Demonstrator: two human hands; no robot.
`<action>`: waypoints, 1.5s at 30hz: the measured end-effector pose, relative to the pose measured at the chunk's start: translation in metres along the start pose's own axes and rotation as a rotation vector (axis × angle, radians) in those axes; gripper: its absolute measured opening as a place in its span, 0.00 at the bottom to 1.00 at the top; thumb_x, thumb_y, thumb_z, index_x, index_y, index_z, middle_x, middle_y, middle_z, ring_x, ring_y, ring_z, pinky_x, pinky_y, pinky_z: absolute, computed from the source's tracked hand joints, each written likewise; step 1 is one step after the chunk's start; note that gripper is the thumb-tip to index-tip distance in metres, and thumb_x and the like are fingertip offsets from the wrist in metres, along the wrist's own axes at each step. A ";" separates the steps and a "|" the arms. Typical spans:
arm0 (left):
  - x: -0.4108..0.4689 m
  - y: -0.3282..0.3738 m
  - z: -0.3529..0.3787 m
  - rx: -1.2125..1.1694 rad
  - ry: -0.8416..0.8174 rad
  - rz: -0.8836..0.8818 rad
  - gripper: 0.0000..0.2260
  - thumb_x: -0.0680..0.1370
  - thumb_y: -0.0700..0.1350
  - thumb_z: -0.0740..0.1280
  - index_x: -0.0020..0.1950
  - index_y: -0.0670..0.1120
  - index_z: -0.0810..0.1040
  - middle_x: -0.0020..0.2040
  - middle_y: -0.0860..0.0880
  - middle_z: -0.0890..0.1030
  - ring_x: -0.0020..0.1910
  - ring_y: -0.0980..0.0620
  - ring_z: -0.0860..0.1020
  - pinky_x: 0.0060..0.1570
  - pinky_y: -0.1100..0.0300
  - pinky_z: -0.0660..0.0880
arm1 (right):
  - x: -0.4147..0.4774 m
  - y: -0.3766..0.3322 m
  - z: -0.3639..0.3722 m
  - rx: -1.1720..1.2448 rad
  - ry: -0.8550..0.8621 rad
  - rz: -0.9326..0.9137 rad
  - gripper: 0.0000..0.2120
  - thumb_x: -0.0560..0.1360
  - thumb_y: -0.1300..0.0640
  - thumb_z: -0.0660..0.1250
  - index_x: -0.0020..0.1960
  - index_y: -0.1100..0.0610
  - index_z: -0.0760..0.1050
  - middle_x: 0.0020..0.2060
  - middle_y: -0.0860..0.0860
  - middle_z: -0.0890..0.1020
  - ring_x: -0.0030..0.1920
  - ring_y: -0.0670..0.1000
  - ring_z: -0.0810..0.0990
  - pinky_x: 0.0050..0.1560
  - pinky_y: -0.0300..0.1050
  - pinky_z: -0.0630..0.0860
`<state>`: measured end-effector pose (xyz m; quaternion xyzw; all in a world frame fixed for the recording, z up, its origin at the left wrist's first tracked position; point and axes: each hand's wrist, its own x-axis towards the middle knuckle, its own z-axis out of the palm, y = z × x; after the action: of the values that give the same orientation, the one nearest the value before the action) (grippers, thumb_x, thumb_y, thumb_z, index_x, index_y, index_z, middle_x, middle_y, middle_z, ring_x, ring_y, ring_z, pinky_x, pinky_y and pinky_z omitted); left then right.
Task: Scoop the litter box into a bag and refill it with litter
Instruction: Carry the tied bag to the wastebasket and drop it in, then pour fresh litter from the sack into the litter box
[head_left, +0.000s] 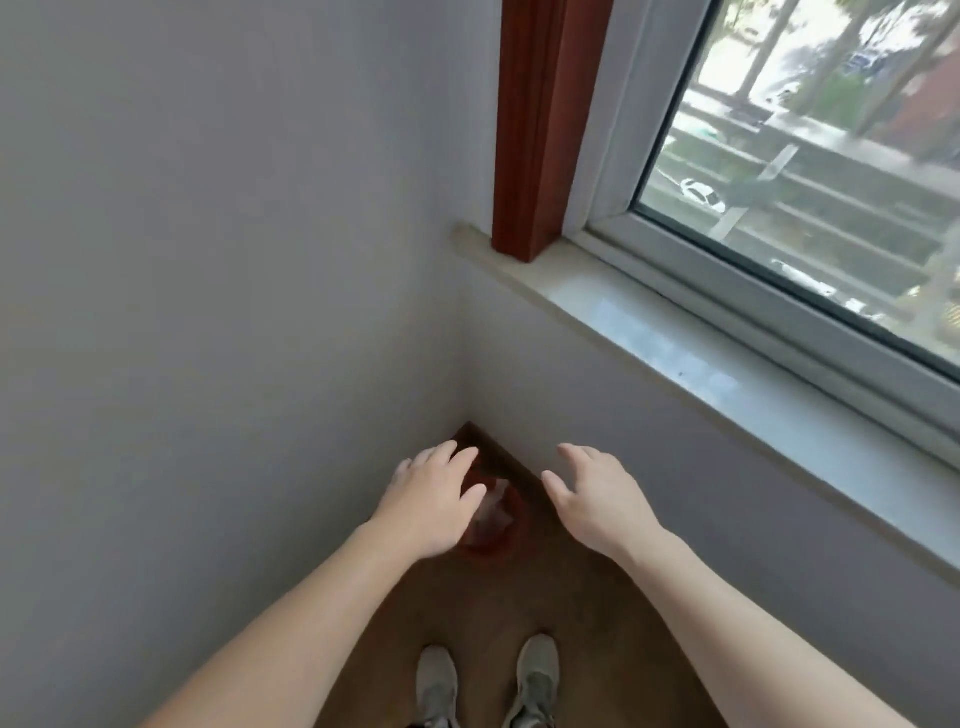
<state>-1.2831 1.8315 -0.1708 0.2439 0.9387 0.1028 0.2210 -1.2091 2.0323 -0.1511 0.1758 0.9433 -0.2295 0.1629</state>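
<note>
Our left hand (431, 499) and right hand (597, 499) hover apart, fingers loose, holding nothing. Beneath them a small round red container (493, 546), lined with what may be a clear plastic bag (496, 510), stands in the corner on brown wooden floor (493, 613). No litter box shows. A hasty grab could tear the bag or tip the container.

A round bin (496, 527) stands on the floor (493, 613), in the corner where the left wall (208, 260) meets the wall under the window (831, 156). The left grip (431, 504) hangs over the bin's left side. The right grip (597, 499) is to the bin's right, apart from it. The sill (675, 338) runs above and to the right, and a post (540, 130) stands on its left end. Two shoes (438, 680) stand side by side on the floor, nearer than the bin.
</note>
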 end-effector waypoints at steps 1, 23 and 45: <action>-0.005 0.005 -0.008 0.011 0.017 0.000 0.25 0.82 0.58 0.54 0.79 0.53 0.59 0.79 0.48 0.61 0.77 0.47 0.59 0.75 0.48 0.57 | -0.007 -0.001 -0.009 -0.017 0.009 -0.005 0.27 0.81 0.42 0.55 0.76 0.53 0.62 0.74 0.51 0.68 0.74 0.54 0.64 0.73 0.53 0.63; -0.118 0.094 -0.055 0.198 0.093 0.563 0.20 0.84 0.54 0.51 0.75 0.51 0.67 0.76 0.49 0.65 0.75 0.48 0.62 0.73 0.49 0.58 | -0.248 -0.009 -0.035 0.014 0.412 0.406 0.20 0.81 0.47 0.53 0.67 0.56 0.71 0.63 0.51 0.77 0.64 0.55 0.72 0.65 0.54 0.68; -0.351 0.358 0.077 0.412 -0.059 1.299 0.19 0.83 0.54 0.50 0.72 0.53 0.69 0.70 0.52 0.71 0.71 0.49 0.67 0.67 0.53 0.63 | -0.625 0.120 0.057 0.236 0.648 1.088 0.25 0.82 0.44 0.51 0.74 0.54 0.67 0.72 0.51 0.71 0.73 0.53 0.66 0.74 0.54 0.61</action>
<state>-0.8250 1.9693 -0.0029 0.7978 0.5957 0.0270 0.0889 -0.5942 1.9436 -0.0011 0.7062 0.6892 -0.1517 -0.0574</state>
